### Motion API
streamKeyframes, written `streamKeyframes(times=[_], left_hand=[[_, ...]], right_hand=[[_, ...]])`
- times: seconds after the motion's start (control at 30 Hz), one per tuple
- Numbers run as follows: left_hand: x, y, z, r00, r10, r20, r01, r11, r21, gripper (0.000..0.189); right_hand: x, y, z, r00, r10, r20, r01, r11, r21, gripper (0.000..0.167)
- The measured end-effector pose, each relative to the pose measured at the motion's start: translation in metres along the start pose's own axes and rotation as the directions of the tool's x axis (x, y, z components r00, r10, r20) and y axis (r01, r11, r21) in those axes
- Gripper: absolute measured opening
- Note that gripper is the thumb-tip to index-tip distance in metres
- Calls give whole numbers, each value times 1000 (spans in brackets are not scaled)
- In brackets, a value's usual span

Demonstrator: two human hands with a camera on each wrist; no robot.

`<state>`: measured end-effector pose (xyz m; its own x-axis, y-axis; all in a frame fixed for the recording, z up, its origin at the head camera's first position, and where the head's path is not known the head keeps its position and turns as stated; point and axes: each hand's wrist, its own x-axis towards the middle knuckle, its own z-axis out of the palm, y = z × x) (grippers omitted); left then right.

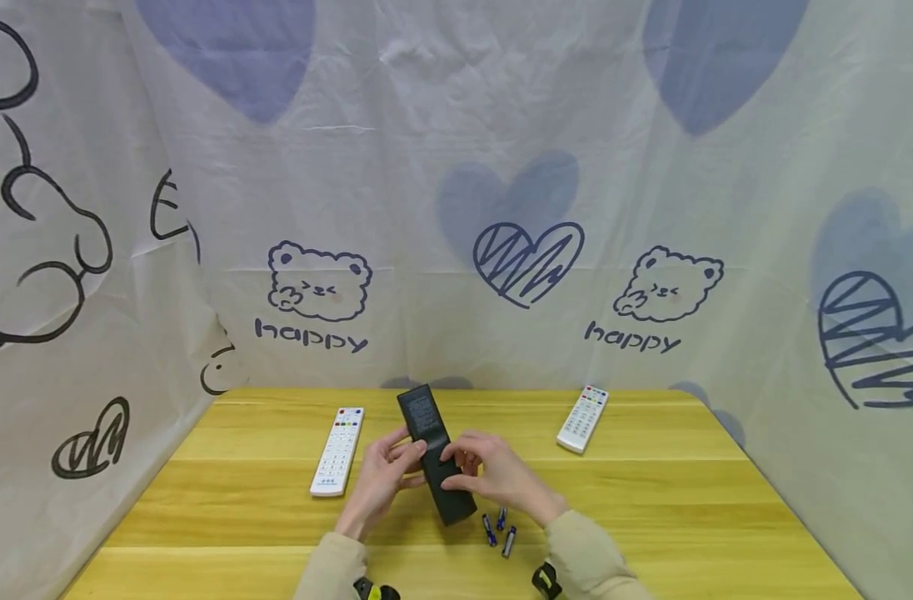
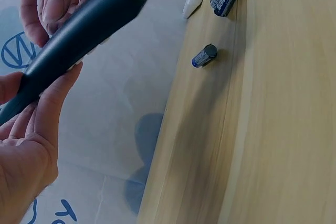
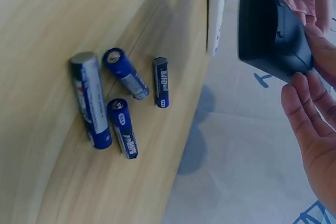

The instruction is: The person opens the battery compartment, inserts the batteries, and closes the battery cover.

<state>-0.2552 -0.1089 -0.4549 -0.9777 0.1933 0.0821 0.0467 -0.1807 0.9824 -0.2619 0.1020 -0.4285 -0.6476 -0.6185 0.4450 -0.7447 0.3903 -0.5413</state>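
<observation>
In the head view, the left hand (image 1: pixel 385 471) grips a black remote control (image 1: pixel 434 454) above the wooden table (image 1: pixel 651 500); the right hand (image 1: pixel 494 471) pinches its back. White remotes (image 1: pixel 338 454) flank them. The left wrist view shows left thumb and fingers around it. In the right wrist view, four batteries (image 3: pixel 123 127) lie outside it — whether its compartment holds any, I cannot tell.

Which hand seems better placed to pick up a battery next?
Probably the right hand: the loose batteries lie nearer to it. The left hand sits farther off, holding the black remote, which the right also touches.
</observation>
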Motion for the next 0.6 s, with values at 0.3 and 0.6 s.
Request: streamKeyframes(times=[0.3,0.6], left_hand=[[0,-1,1,1000,-1,8,1,1000,-6,56],[1,-5,3,1000,0,-7,-1,1000,-26,54]], right_hand=[[7,-6,0,999,36,24,-33,994,-101,24],[10,-9,0,991,108,75,-95,984,-153,25]])
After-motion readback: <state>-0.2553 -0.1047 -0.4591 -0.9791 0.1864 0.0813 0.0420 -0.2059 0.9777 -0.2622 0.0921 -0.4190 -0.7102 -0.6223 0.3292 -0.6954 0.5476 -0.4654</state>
